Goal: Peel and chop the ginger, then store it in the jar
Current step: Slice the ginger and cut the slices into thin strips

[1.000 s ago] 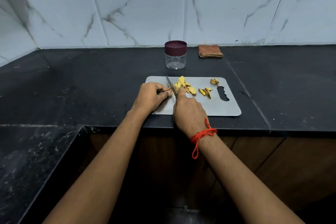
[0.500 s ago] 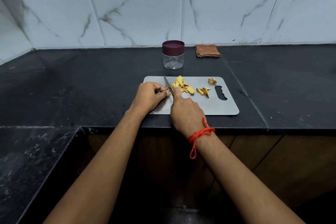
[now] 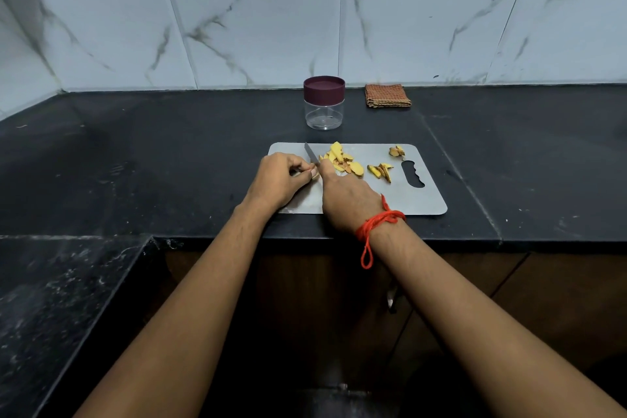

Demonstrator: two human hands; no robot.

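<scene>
Seen from your head, your left hand [image 3: 281,180] pinches a ginger bit [image 3: 315,175] on the board [image 3: 417,200], while your right hand [image 3: 346,197], close beside it, grips the knife [image 3: 310,153]. Cut slices [image 3: 342,161] lie just right of the blade. The jar [image 3: 324,105] stands lidded behind the board.

This is a home kitchen. A polished black stone bench [image 3: 169,153] runs across the middle of the frame and turns a corner at lower left. Glossy white wall tiles with grey marble veining [image 3: 258,24] fill the top of the frame. Brown wooden cabinet fronts [image 3: 559,288] sit under the bench edge at lower right. At centre, a grey rectangular chopping board with a handle slot [image 3: 417,197] carries sliced yellow ginger [image 3: 342,160] and a slim steel knife [image 3: 310,153]. Nearer the wall stand a clear round jar with a maroon lid [image 3: 324,109] and a folded orange checked cloth [image 3: 387,96].
</scene>
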